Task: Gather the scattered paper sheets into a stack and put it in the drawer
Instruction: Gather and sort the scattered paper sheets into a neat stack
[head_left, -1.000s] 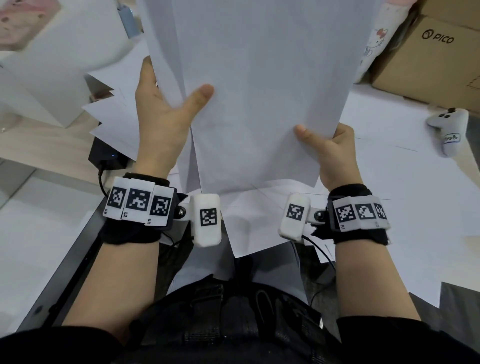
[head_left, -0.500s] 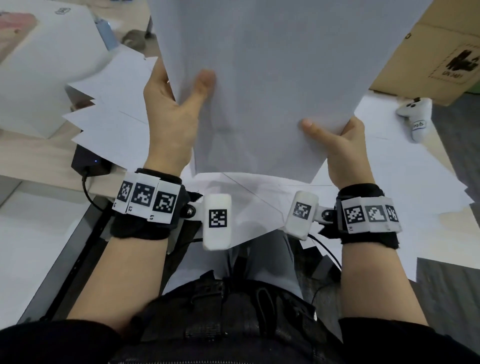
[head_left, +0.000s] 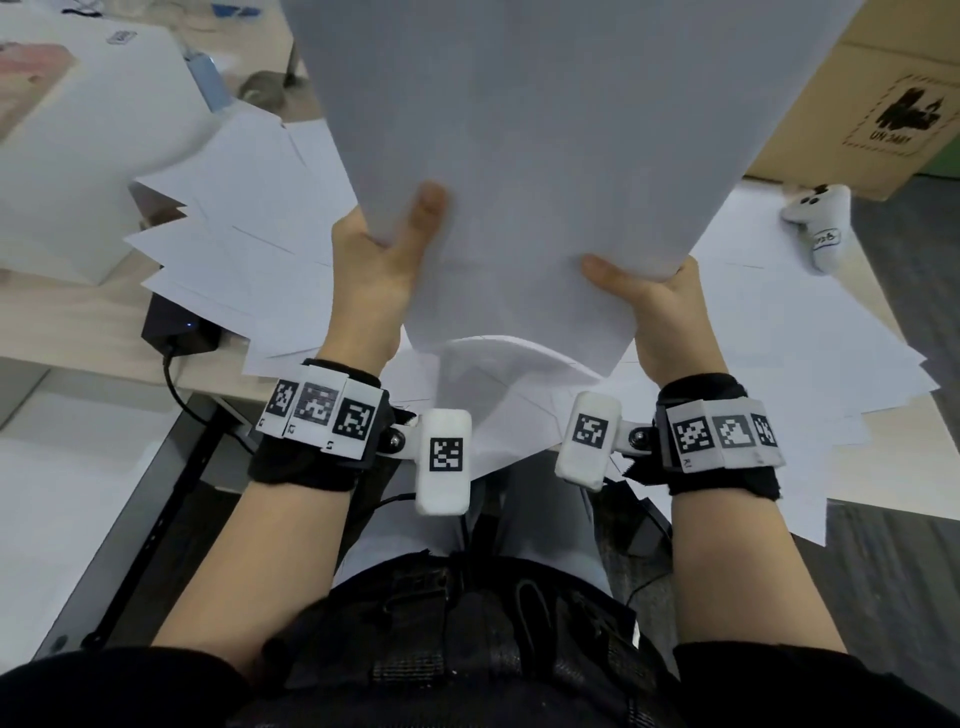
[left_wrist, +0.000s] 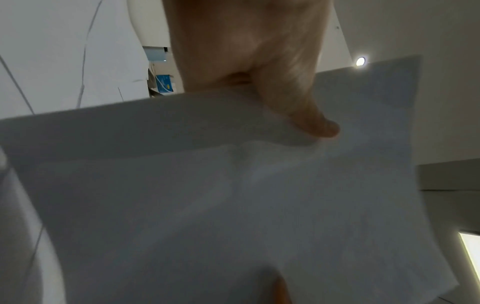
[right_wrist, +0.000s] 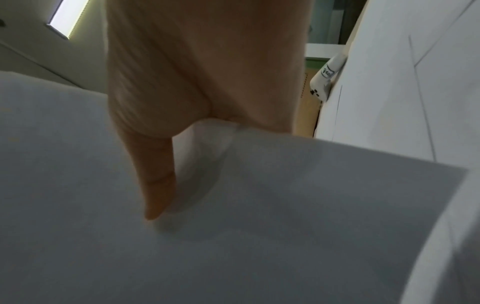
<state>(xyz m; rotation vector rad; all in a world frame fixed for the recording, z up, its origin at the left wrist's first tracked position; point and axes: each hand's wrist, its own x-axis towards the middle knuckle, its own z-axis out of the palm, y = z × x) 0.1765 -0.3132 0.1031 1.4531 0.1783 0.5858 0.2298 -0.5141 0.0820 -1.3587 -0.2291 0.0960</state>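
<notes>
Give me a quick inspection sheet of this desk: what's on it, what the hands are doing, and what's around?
Surface: wooden desk, mostly under loose sheets.
Job's things: paper stack held upright above the desk; drawer not seen.
Clutter: white controller, black box.
Hands: left hand and right hand each grip the stack's lower edge, thumbs in front.
Cables: black cable from the box.
Surroundings: cardboard box, white box.

Two bare hands, left (head_left: 382, 270) and right (head_left: 660, 312). One lifted stack of white paper sheets (head_left: 545, 156); loose white paper sheets on the desk (head_left: 249, 218) overlapping, too many to count. One white game controller (head_left: 821, 228). One brown cardboard box (head_left: 872, 104). One white box (head_left: 78, 156). One small black device (head_left: 179, 330).
</notes>
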